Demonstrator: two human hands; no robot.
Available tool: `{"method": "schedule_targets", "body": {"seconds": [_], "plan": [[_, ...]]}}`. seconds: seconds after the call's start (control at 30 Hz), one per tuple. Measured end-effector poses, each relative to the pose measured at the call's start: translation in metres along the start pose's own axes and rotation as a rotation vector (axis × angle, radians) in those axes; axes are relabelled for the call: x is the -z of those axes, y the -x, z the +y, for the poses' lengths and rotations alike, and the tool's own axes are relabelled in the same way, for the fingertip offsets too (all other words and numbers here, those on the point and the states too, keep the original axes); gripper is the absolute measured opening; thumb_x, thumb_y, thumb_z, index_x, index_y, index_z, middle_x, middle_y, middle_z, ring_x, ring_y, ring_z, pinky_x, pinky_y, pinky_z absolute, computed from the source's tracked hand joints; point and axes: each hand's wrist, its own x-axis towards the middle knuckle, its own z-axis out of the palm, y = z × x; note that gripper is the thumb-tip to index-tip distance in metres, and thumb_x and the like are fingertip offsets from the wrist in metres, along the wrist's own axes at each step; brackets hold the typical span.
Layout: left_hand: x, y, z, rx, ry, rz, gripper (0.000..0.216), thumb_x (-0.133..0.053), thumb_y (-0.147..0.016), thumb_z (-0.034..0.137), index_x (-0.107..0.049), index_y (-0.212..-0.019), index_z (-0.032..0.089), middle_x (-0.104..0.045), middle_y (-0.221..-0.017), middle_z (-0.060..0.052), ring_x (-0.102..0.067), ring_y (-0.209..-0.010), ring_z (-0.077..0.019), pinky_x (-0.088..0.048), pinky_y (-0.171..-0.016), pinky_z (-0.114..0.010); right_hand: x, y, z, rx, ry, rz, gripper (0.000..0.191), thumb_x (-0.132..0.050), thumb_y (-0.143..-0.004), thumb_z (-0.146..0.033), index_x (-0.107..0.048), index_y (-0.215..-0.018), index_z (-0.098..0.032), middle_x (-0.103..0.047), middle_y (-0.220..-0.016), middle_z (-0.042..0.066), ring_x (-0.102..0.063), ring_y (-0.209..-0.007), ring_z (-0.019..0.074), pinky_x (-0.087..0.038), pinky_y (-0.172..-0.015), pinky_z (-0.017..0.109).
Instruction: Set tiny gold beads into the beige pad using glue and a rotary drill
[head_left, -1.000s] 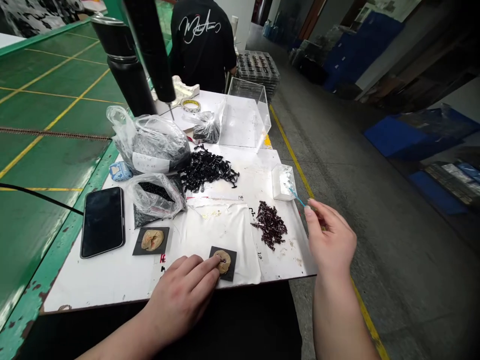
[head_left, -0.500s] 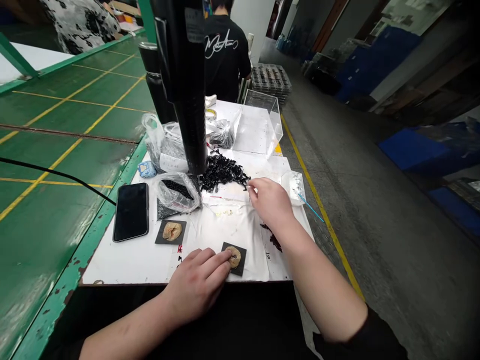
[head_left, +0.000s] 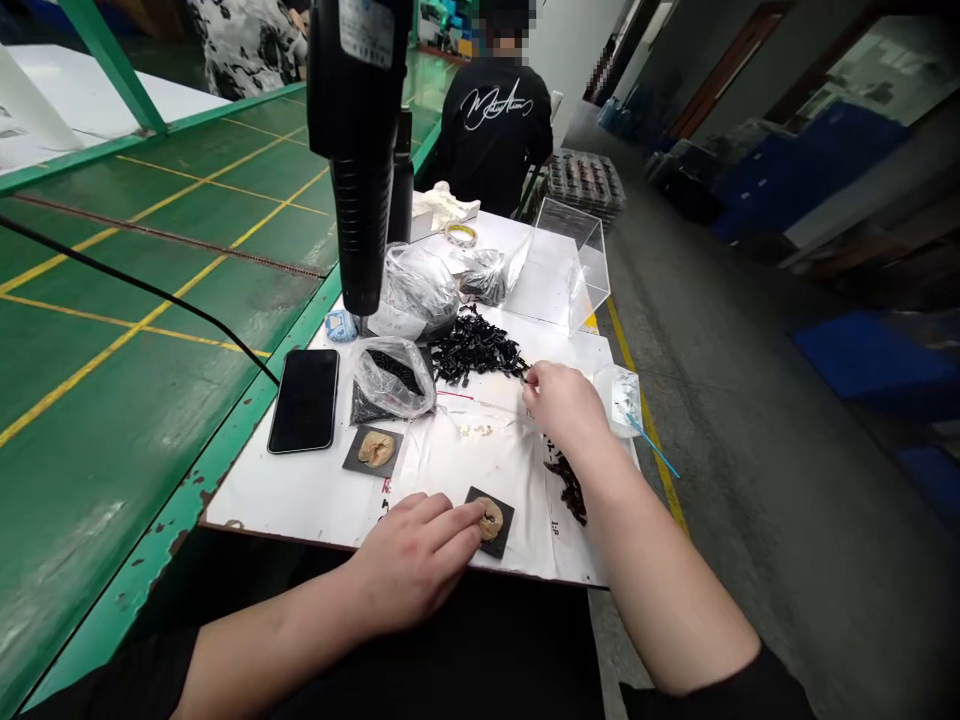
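Left hand [head_left: 416, 565] flat, fingertip on black pad [head_left: 501, 532] | right hand [head_left: 566, 405] at black pile [head_left: 476, 350], grip unclear

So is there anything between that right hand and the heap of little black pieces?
Nothing visible. The right hand is at the right edge of the heap of black pieces, with no object in the gap. The hanging black tool and the clear bag sit off to the left of it.

- The tabletop [head_left: 300, 500] is showing white around a glossy black phone [head_left: 304, 400].
- Right of the phone, black parts [head_left: 476, 350] and dark red parts [head_left: 570, 485] are lying heaped.
- Right of the phone, black squares [head_left: 354, 463] are carrying tan discs [head_left: 491, 518].
- Left of the phone, the green surface [head_left: 112, 350] is showing yellow lines [head_left: 150, 320].
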Motion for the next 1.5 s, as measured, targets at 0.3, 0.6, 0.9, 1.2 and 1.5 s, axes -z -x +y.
{"method": "schedule_targets", "body": {"seconds": [0.3, 0.6, 0.9, 1.2, 1.5], "plan": [[0.003, -0.004, -0.001, 0.019, 0.033, -0.029, 0.019, -0.059, -0.110, 0.019, -0.072, -0.123, 0.016, -0.078, -0.148, -0.008, -0.069, -0.096, -0.0227, -0.054, -0.079, -0.039, 0.002, 0.096, 0.023, 0.133, -0.608, 0.186, 0.017, -0.075, -0.103, -0.032, -0.087, -0.114, -0.029, -0.087, -0.100, 0.001, -0.082, -0.090, 0.0201, -0.065, -0.089, 0.033], [-0.001, -0.001, -0.001, 0.053, 0.091, 0.055, 0.024, -0.071, -0.106, 0.017, -0.069, -0.130, 0.016, -0.079, -0.130, -0.013, -0.070, -0.097, -0.0224, -0.058, -0.085, -0.038, -0.030, 0.164, 0.020, 0.318, -0.807, 0.089, 0.020, -0.075, -0.106, -0.021, -0.087, -0.120, -0.030, -0.086, -0.111, 0.000, -0.083, -0.101, 0.0149, -0.067, -0.090, 0.026], [-0.007, 0.002, -0.002, 0.006, 0.083, 0.120, 0.020, -0.073, -0.105, 0.015, -0.071, -0.125, 0.016, -0.079, -0.110, -0.008, -0.066, -0.089, -0.0206, -0.053, -0.077, -0.035, -0.043, 0.168, 0.019, 0.357, -0.811, 0.056, 0.013, -0.078, -0.104, -0.018, -0.084, -0.108, -0.028, -0.085, -0.109, 0.001, -0.081, -0.102, 0.0170, -0.066, -0.094, 0.031], [-0.005, -0.001, -0.004, -0.027, 0.055, 0.042, 0.025, -0.072, -0.108, 0.020, -0.070, -0.133, 0.015, -0.078, -0.105, -0.005, -0.060, -0.084, -0.0190, -0.046, -0.071, -0.036, -0.048, 0.170, 0.015, 0.382, -0.769, 0.101, 0.014, -0.076, -0.104, -0.015, -0.084, -0.111, -0.025, -0.081, -0.108, 0.002, -0.078, -0.100, 0.0149, -0.063, -0.092, 0.027], [-0.004, -0.003, -0.005, -0.005, 0.048, -0.017, 0.027, -0.070, -0.110, 0.023, -0.069, -0.137, 0.016, -0.076, -0.097, -0.002, -0.060, -0.080, -0.0190, -0.044, -0.069, -0.037, -0.051, 0.174, 0.019, 0.472, -0.643, 0.154, 0.017, -0.076, -0.104, -0.013, -0.082, -0.115, -0.024, -0.082, -0.112, 0.004, -0.076, -0.103, 0.0170, -0.064, -0.095, 0.033]]}}
